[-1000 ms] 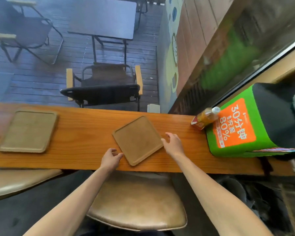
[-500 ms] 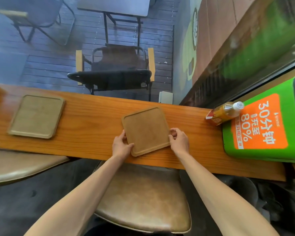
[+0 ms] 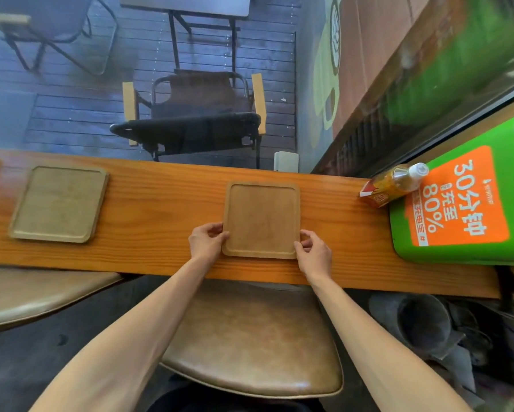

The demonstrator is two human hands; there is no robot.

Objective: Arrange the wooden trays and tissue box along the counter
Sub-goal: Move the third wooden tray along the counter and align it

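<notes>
A square wooden tray [image 3: 261, 220] lies flat in the middle of the wooden counter [image 3: 160, 209], its sides parallel to the counter's edges. My left hand [image 3: 206, 240] pinches its near left corner and my right hand [image 3: 313, 254] pinches its near right corner. A second, paler wooden tray [image 3: 59, 203] lies on the counter at the left, slightly turned. No tissue box is in view.
A bottle of amber drink [image 3: 394, 184] lies on its side at the counter's right, against a green and orange box [image 3: 457, 209]. Brown padded stools [image 3: 249, 343] stand under the counter. Behind the glass are a chair [image 3: 196, 114] and tables.
The middle tray was turned from a diagonal position to square with the counter. Both hands closed on its near corners.
</notes>
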